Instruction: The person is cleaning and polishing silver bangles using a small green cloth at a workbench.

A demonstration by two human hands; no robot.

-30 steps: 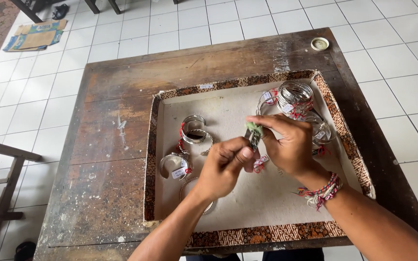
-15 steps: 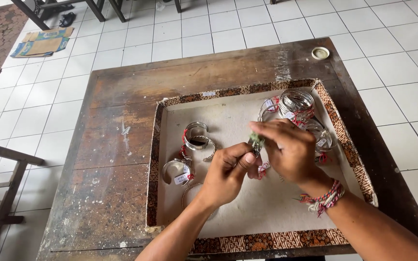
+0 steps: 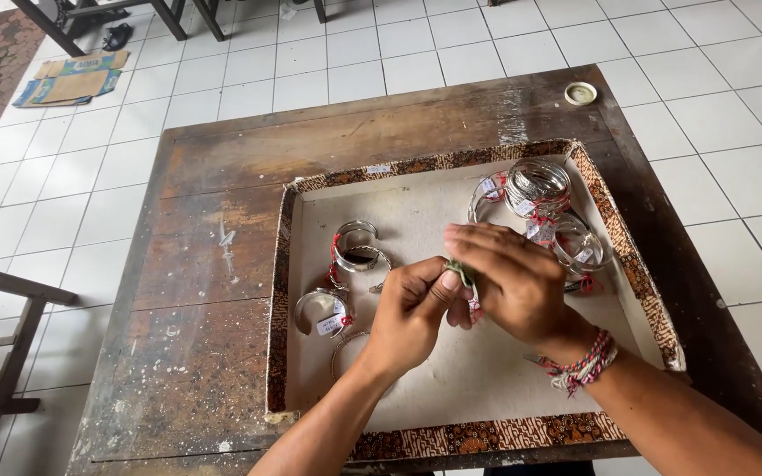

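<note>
Batik-edged tray [image 3: 610, 207], green scrap [image 3: 460, 268] in fingers [image 3: 445, 284]

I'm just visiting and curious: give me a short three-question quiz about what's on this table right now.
1. True or false: the silver bangles lie inside the patterned tray.
2. What do the left hand and right hand pinch between them?
A. a small green piece
B. a spoon
C. a coin
3. Which wrist wears the braided wristband?

Key:
1. True.
2. A; what exactly it is, is too small to tell.
3. The right wrist.
</note>
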